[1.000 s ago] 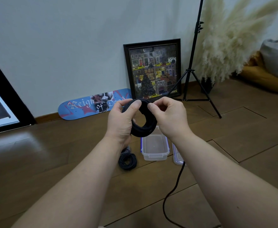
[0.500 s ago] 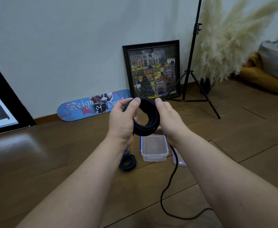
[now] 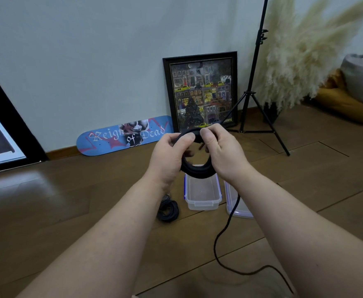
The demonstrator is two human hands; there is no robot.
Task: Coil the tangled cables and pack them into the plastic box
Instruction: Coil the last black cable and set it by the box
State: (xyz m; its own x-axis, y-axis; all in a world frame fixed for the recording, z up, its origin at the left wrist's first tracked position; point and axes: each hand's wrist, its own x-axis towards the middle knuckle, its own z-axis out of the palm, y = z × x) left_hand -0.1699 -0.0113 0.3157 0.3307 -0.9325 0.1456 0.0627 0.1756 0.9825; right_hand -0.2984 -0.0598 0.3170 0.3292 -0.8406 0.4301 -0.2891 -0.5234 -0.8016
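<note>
I hold a thick black cable coil (image 3: pixel 197 169) upright in front of me, above the floor. My left hand (image 3: pixel 167 155) grips its left side with the thumb on the top of the ring. My right hand (image 3: pixel 221 153) pinches the top and right side. The coil's loose tail (image 3: pixel 223 235) hangs from under my right wrist and snakes across the floor to the lower right. Below the coil stands the clear plastic box (image 3: pixel 202 201) with blue clips, with nothing in it. Its lid (image 3: pixel 237 208) lies just to the right. A second, smaller black cable bundle (image 3: pixel 168 210) lies left of the box.
A blue skateboard deck (image 3: pixel 124 136) and a framed picture (image 3: pixel 201 91) lean against the wall. A black tripod stand (image 3: pixel 252 100) and pampas grass (image 3: pixel 301 52) stand at the right, with cushions (image 3: pixel 352 97) beyond. A dark panel (image 3: pixel 2 130) leans at the far left. The floor is wood.
Both hands have worked round the coil: my right hand went to the ring's right side, then back to its top. More of the loose tail now lies on the floor.
</note>
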